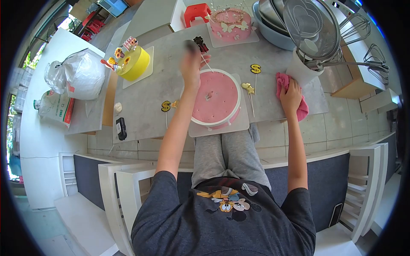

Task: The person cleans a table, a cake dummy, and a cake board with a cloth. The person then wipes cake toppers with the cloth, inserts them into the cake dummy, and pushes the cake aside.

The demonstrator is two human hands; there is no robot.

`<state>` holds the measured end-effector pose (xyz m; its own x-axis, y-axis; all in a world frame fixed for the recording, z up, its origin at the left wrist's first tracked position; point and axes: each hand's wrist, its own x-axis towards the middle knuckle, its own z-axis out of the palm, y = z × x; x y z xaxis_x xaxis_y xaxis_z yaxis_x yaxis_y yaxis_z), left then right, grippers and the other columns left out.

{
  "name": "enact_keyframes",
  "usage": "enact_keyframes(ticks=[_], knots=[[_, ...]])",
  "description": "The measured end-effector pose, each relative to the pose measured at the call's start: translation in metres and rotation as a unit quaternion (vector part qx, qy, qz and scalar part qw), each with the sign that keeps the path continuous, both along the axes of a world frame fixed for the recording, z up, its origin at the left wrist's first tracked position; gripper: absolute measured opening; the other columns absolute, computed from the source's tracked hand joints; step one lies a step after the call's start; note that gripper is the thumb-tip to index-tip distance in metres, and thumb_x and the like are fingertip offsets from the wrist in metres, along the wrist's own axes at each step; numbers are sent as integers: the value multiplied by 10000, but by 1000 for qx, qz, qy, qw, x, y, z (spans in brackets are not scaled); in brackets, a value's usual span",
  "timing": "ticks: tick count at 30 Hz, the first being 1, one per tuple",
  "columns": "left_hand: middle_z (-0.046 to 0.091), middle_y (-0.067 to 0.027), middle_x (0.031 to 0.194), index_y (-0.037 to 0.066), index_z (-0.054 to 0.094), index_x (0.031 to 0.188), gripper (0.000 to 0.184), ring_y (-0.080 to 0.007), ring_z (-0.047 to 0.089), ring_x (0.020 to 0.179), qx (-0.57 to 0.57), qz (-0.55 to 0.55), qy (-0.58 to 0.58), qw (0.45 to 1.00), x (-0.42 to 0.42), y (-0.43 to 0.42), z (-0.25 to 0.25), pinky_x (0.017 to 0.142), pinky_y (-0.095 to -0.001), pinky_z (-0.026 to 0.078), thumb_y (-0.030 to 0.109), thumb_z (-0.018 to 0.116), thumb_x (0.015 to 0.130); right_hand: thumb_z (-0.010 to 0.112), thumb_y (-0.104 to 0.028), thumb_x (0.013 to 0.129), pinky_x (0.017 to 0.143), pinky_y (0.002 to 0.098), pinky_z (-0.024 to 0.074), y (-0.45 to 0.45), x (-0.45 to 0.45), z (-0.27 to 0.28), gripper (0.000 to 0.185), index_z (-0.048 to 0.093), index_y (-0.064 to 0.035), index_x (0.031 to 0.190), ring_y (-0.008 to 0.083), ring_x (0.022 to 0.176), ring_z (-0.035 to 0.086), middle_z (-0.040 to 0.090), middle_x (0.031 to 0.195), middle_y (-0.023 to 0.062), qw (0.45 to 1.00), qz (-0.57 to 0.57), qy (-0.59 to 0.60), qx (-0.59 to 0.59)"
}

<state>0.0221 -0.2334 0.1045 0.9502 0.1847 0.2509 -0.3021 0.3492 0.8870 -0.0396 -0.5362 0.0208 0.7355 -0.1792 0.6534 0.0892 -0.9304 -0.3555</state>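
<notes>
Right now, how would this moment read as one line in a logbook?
left hand: holding white stick by far edge of nearer pink cake | right hand: resting on pink cloth | gold star topper: lying beside cake board

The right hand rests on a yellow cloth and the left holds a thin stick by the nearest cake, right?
Not quite: the head view shows the cloth under the right hand is pink. The left hand does hold a thin stick by the nearest cake.
</notes>
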Motion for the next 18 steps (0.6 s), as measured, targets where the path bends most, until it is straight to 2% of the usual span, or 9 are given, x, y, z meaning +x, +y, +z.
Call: enact_keyframes(ticks=[2, 7, 10, 13, 16, 18], knots=[[608, -84, 880, 58, 524, 958, 125, -203, 613, 750, 19, 5, -9, 1000, 2, 4, -4, 666, -310, 511, 128, 533, 855, 507, -184, 789, 773, 391, 413, 0, 0, 0, 254, 526, -28, 988, 311, 889, 532, 567, 934, 136, 1000, -4, -5, -2], [622, -76, 768, 32, 550, 875, 113, -159, 617, 689, 64, 20, -21, 998, -3, -2, -1, 632, -271, 509, 141, 552, 846, 524, -181, 774, 775, 392, 412, 0, 2, -4, 270, 527, -26, 995, 313, 886, 532, 568, 934, 133, 1000, -9, -4, -2], [625, -80, 777, 25, 554, 855, 110, -144, 615, 708, 89, -36, -1, 995, -12, -10, 7, 652, -254, 502, 134, 559, 841, 535, -180, 763, 776, 393, 413, -1, 3, -5, 279, 528, -24, 995, 312, 886, 532, 568, 937, 133, 1000, -6, -1, 1], [631, -88, 795, 15, 565, 856, 111, -135, 614, 736, 114, -7, -6, 993, -7, -2, 1, 670, -239, 491, 124, 560, 838, 538, -182, 760, 776, 394, 414, -1, 2, -6, 277, 529, -26, 988, 310, 889, 533, 569, 937, 134, 1000, -7, -4, 2], [632, -82, 796, 6, 579, 863, 109, -122, 610, 736, 131, -25, 22, 991, -8, 15, 5, 671, -234, 483, 109, 558, 835, 541, -181, 758, 776, 394, 415, 1, 2, -4, 273, 529, -27, 983, 307, 894, 533, 569, 940, 134, 1000, -16, -2, -4], [629, -73, 787, 3, 582, 869, 107, -117, 604, 730, 169, -16, -11, 985, -8, 20, 6, 667, -231, 479, 100, 554, 834, 542, -180, 756, 777, 394, 414, 0, 2, -3, 272, 529, -27, 980, 308, 896, 533, 567, 945, 135, 1000, -16, 0, 2]])
